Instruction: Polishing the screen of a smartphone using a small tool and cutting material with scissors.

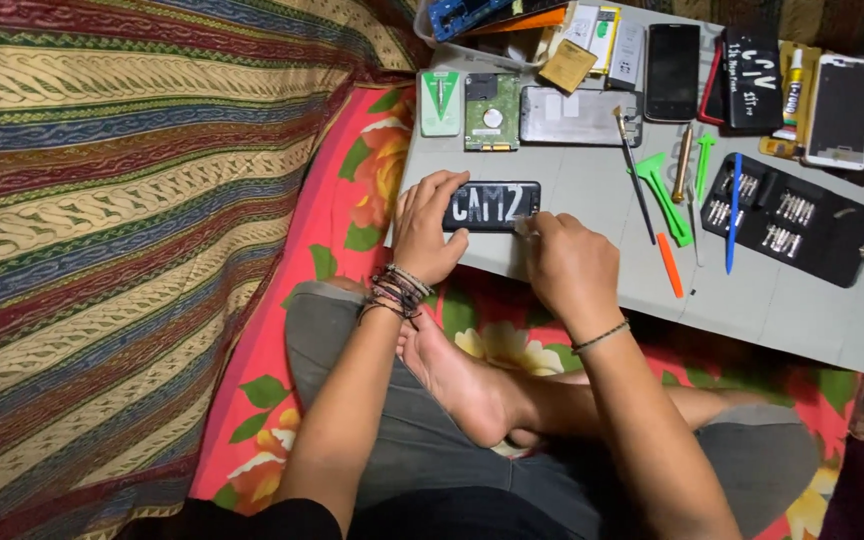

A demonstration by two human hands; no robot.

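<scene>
Left hand: your left hand [429, 228] is half curled, fingers draped over the left end of the black phone [492, 206], pinning it down.
Right hand: your right hand [570, 262] is closed in a pinch on a small tool at the phone's lower right corner; the tool is too small to identify.
Phone: lies flat on the grey board [592, 190], near its front edge.
Nearby: a green pry tool [666, 195] and a black screwdriver bit case [792, 215] lie to the right.
</scene>
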